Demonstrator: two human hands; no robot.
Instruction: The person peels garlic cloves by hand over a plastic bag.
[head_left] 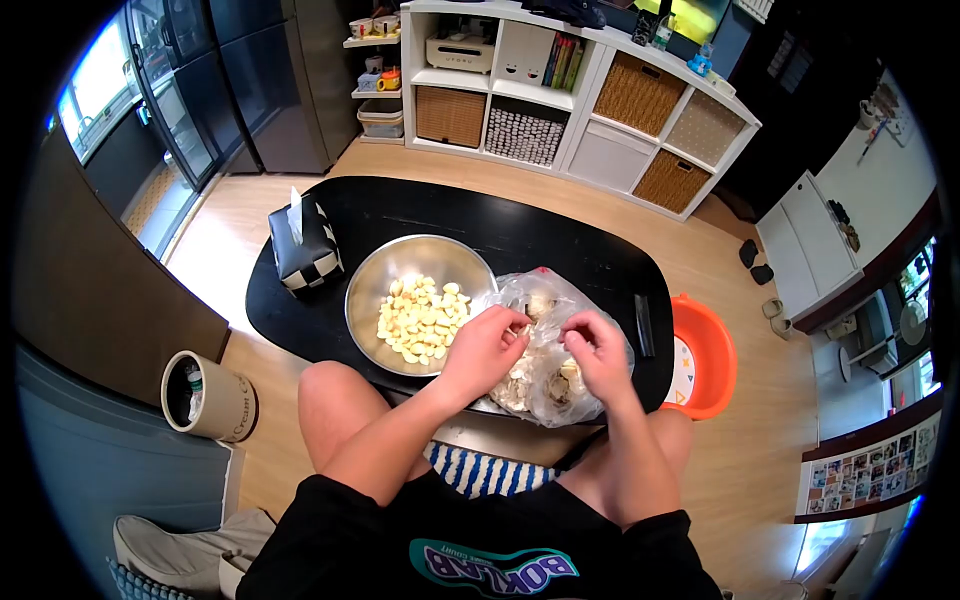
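Note:
A steel bowl (pixel 362 328) on the black table holds many pale peeled cloves (pixel 418 318) that look like garlic. To its right lies a clear plastic bag (pixel 610 345) with whitish papery skins (pixel 515 388) and bulbs in it. My left hand (pixel 487 345) is over the bag's left side by the bowl's rim, its thumb and fingertips pressed together. My right hand (pixel 597 352) is over the bag's right part, fingers curled and thumb close to them. Whatever either hand pinches is too small to make out. The two hands are apart.
The black table (pixel 480 225) has a checkered tissue box (pixel 305 245) at its left and a dark narrow object (pixel 643 325) at its right. An orange tub (pixel 712 355) stands on the floor beyond the right edge. A cream bin (pixel 225 405) is at the left.

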